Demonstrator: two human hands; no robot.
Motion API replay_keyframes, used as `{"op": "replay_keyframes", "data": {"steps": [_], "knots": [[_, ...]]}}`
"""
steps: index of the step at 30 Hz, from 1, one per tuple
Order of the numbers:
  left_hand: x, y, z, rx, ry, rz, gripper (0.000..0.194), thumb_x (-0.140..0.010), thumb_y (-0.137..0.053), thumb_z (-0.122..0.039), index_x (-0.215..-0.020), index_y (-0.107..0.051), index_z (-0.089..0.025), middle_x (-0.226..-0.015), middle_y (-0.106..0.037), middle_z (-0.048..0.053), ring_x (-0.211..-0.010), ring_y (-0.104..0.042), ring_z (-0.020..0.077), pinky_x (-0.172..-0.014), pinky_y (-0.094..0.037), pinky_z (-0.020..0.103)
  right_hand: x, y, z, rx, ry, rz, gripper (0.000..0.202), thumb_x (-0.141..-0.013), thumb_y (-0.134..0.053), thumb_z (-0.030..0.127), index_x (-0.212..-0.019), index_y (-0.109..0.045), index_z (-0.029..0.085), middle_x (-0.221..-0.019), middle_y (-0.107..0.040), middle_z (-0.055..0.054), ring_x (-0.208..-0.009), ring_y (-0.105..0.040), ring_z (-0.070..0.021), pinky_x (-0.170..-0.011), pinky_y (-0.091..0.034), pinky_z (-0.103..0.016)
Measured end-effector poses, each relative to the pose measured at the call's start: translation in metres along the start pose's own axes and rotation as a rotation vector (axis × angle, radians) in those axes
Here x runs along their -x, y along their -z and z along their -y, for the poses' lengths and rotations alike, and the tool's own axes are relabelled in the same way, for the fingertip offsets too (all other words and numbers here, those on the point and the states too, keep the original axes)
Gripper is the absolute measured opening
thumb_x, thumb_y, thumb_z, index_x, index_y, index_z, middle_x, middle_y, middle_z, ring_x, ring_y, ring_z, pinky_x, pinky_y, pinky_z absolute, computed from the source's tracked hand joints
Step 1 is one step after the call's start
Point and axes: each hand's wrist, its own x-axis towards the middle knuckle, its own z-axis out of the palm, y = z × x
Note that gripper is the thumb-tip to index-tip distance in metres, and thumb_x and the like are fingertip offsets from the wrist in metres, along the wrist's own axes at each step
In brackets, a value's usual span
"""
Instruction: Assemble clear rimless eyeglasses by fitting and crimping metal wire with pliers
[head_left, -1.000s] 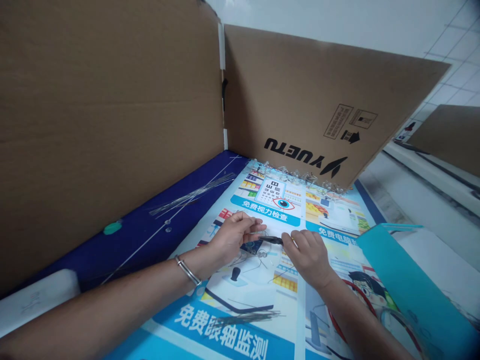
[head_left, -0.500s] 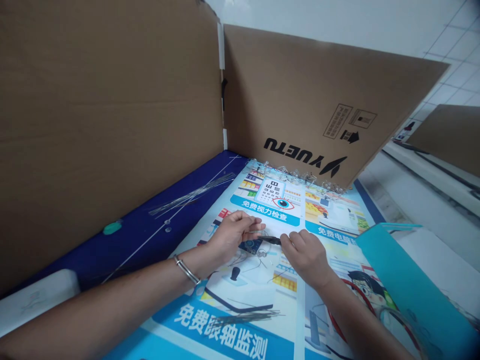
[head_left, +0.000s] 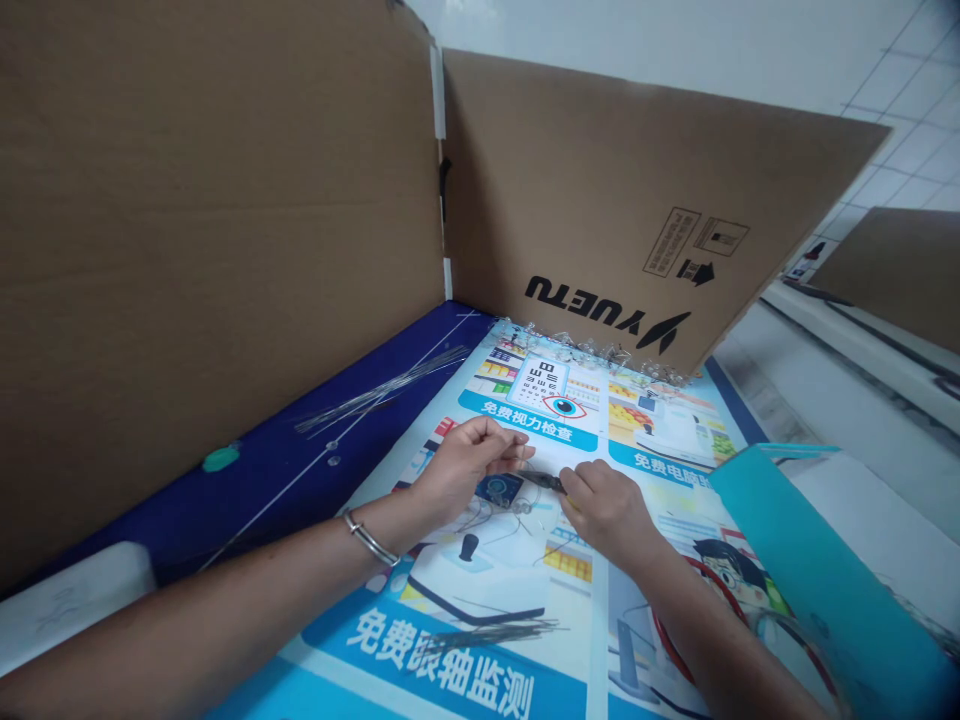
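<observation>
Dark metal pliers (head_left: pixel 543 481), grasped in the right hand (head_left: pixel 606 508), point toward ten o'clock, long axis nearly crosswise, near the left hand (head_left: pixel 471 465), its hold unclear; a brown cardboard panel (head_left: pixel 592 180) bounds one o'clock.

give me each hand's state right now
Left hand: closed in a pinch; anything held is too small to tell.
Right hand: closed, holding pliers.

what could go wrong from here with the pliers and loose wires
The pliers in the right hand point toward the left hand, so a slip might pinch or jab it. The loose wires lie on the printed sheet nearer the wearer; a brush against them could scatter them or prick skin.
</observation>
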Motion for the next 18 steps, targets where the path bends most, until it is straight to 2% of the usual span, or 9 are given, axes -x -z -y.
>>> {"op": "replay_keyframes", "data": {"steps": [18], "knots": [[0.0016,-0.0023,-0.0043,-0.074,-0.057,0.065,0.02,-0.072,-0.062,-0.029,-0.068,-0.051,-0.013,-0.09,-0.064,0.007,-0.083,-0.064,0.0202,-0.079,-0.049,0.036,0.0022,-0.0046,-0.0037,-0.176,-0.017,0.022,0.015,-0.083,-0.048,0.027,-0.09,-0.057,0.019,-0.075,-0.057,-0.003,-0.075,-0.052,-0.0132,-0.063,-0.035,-0.023]]}}
